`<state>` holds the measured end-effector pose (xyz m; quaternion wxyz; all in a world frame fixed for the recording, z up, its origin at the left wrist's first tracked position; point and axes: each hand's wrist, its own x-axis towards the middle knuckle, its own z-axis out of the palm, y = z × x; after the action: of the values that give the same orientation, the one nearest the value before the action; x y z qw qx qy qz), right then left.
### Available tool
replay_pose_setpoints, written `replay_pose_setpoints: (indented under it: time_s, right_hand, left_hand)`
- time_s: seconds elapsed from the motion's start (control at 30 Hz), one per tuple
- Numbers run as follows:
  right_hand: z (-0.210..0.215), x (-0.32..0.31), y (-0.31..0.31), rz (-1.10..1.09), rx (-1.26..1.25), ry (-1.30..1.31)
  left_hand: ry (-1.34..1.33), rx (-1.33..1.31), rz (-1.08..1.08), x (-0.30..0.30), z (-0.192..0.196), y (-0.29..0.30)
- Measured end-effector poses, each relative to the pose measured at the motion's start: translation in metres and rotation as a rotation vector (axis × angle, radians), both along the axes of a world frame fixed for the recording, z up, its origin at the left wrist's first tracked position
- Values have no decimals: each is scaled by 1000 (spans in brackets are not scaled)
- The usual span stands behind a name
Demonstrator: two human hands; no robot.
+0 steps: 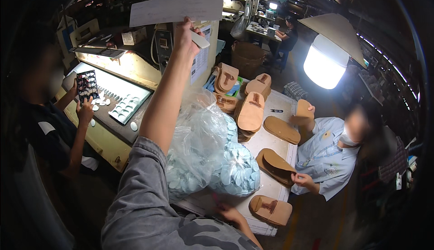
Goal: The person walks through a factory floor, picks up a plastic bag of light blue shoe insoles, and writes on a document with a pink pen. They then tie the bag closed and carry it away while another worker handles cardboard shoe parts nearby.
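My left hand (186, 37) is raised far forward with its fingers closed. It grips a long sheet of white paper (176, 9) with faint writing, and a small white oval piece (200, 40) sticks out beside the fingers. Low at the table's near edge, my right hand (231, 214) is partly in shadow and behind my shirt. Its fingers look curled by a small pinkish thing (215, 199) too dim to name. Between my arms stand clear plastic bags (237, 168) filled with pale blue oval pieces.
Stacks of tan insole-shaped pieces (251, 112) cover the white table (271, 155). Across it, a masked co-worker (330, 146) handles brown soles (275, 166). At left, another person holds a black tray (87, 86) over a lit bench (131, 92). A bright lamp (325, 62) hangs at upper right.
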<state>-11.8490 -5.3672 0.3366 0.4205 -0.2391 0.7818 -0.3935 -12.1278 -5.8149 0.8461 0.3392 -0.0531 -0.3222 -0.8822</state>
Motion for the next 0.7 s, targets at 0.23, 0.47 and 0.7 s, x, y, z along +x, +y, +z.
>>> replay_pose_setpoints:
  time_s: [0.23, 0.47, 0.7]
  right_hand:
    - [1, -2, 1, 26, 39, -7]
    - [4, -2, -2, -55, -38, 13]
    - [22, 9, -8, -243, -71, 47]
  left_hand:
    - [-58, -114, 21, 109, -48, 79]
    - [-132, -68, -162, 248, -123, 150]
    - [-293, 77, -139, 323, -190, 183]
